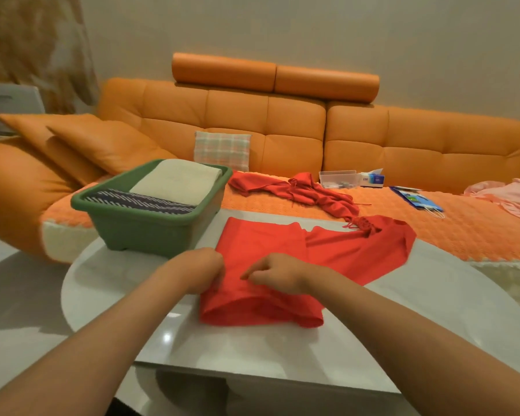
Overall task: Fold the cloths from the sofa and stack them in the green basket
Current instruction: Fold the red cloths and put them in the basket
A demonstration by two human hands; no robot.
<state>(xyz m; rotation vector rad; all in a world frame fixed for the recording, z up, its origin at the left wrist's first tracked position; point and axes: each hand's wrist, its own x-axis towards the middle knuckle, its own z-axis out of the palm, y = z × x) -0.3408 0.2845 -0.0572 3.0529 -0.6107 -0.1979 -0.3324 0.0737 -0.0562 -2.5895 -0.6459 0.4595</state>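
White glossy oval surface (388,313), set directly in front of an orange leather sofa (282,127). Red garment (261,256) spread flat on the surface, near edge doubled over, far part trailing off the surface onto the sofa seat. Left hand (203,270) clenched on the left edge of the garment. Right hand (275,273) pinching a fold near the garment's middle, forefinger extended leftward.

Green basket (150,232) on the far left part of the surface, just beside the garment. Inside: cream folded cloth (177,180) on top of a dark striped folded cloth (141,201).

On the sofa seat: orange knitted cover (451,232); plaid cushion (222,150) upright against the backrest; two orange leather cushions (102,142) leaning at the left end; clear plastic box (338,178) touching a tissue pack (372,178); blue booklet (413,197) further right; pink cloth (508,195) at the far right end, well apart from the basket.

Plain beige wall (312,28) behind the sofa. Patterned curtain (36,46) at upper left. Pale floor (15,295) at lower left.
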